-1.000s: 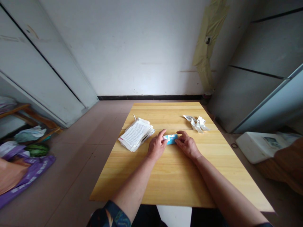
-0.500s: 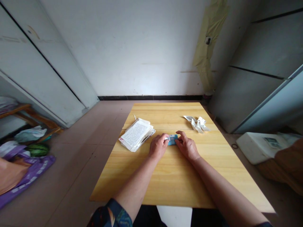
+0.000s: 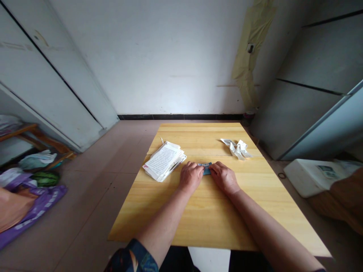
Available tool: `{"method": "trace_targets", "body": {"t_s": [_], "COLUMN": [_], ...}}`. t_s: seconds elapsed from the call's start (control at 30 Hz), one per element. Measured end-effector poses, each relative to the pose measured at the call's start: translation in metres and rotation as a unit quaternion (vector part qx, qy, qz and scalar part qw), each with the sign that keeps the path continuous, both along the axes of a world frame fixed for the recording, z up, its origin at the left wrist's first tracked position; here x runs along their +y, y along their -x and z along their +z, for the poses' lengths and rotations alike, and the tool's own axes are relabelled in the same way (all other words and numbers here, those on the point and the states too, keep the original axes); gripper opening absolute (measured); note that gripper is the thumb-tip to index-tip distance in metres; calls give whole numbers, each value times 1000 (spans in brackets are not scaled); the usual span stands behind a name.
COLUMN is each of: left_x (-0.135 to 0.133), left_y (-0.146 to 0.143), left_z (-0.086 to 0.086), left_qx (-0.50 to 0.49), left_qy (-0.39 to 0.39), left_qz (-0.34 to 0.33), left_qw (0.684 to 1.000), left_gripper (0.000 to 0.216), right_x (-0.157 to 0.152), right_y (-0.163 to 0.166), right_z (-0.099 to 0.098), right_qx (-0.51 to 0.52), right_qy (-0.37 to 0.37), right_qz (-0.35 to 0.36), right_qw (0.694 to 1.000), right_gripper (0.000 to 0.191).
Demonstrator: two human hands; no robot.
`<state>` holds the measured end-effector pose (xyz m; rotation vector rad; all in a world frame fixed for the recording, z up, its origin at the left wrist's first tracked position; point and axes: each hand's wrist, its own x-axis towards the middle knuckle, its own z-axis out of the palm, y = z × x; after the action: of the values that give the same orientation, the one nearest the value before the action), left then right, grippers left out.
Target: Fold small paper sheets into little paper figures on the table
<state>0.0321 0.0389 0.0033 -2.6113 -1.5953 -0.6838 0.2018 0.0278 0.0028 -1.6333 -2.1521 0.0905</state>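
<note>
Purple plastic bag (image 3: 36,206), on the floor at my 9 o'clock, far left of the bench, with a tan sack lying over part of it. Striped watermelon (image 3: 46,178), just above the bag at 9 o'clock. Wooden rack (image 3: 28,130), behind these at 10 o'clock, against the white cabinet (image 3: 56,75).

Dark patterned sleeve (image 3: 133,257), at 7 o'clock on my left forearm, at the near edge of the bench (image 3: 198,215). Bench: pale yellow wood, a seam running across it.

Stack of printed papers (image 3: 163,160), on the bench at 9 to 10 o'clock, lying over the seam, near my left grip but not touching it.

Left grip (image 3: 191,177): closed, fingers curled over the left end of a blue-and-white packet (image 3: 206,169).

Packet: flat on the bench at the centre of this clock, between both grips, only its narrow middle showing.

Right grip (image 3: 224,178): closed on the packet's right end, its knuckles close to my left grip's.

Crumpled white wrapper (image 3: 236,148), on the bench at 1 o'clock, well apart from both grips.

Rubber band (image 3: 281,175), on the floor at 3 o'clock, just beside a white box (image 3: 309,177).
</note>
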Motion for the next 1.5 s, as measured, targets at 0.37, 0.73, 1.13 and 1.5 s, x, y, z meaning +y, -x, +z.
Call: {"method": "trace_targets", "body": {"t_s": [0.37,0.73,1.13,1.5], "left_x": [-1,-3,0,-2], "left_y": [0,-3,-5,-8], "left_z": [1,1,1,3], "left_qx": [23,49,63,71], "left_qy": [3,-10,42,52], "left_qz": [4,14,34,47], "left_qw": [1000,999,997,995], "left_gripper": [23,28,27,23], "right_x": [1,4,9,9], "right_y": [1,1,0,-14], "right_z": [-1,1,1,-6], "right_qx": [-9,-61,-91,112], "right_qy": [9,38,32,21], "right_qz": [-9,0,10,60], "right_qw": [1000,997,995,992], "right_gripper": [21,24,25,13]}}
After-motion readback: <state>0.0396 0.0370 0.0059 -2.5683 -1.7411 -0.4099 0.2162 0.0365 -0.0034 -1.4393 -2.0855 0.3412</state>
